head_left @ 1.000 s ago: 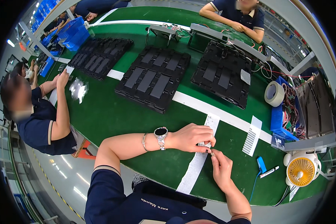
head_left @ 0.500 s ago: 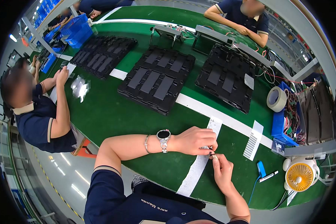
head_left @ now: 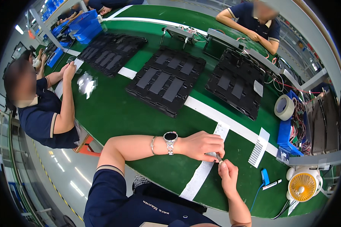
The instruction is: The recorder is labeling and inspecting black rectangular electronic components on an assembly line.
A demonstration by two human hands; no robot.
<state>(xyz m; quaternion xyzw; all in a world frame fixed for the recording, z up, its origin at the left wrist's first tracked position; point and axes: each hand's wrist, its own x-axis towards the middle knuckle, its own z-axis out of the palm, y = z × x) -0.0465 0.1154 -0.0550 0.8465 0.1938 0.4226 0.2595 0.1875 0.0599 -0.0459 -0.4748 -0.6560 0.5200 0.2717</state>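
Note:
My left hand (head_left: 203,146), with a watch on its wrist, is closed over the white strip on the green table, its fingertips pinched together. My right hand (head_left: 229,174) is closed just to its right, thumb against the fingers. Between the two sets of fingertips is a small, slim dark piece (head_left: 219,157), gripped from both sides; its kind is too small to make out. Beneath the hands the white strip (head_left: 197,181) runs toward the table's near edge.
Black panel trays (head_left: 166,79) lie across the middle. At right are a tape roll (head_left: 284,107), a blue bin (head_left: 285,136) of wires, a label sheet (head_left: 259,148), a marker (head_left: 272,184) and a small fan (head_left: 304,187). Co-workers sit at left and far right.
The view has shifted slightly. My hands stay together, and more of the dark piece shows between my fingertips. The right hand has turned a little.

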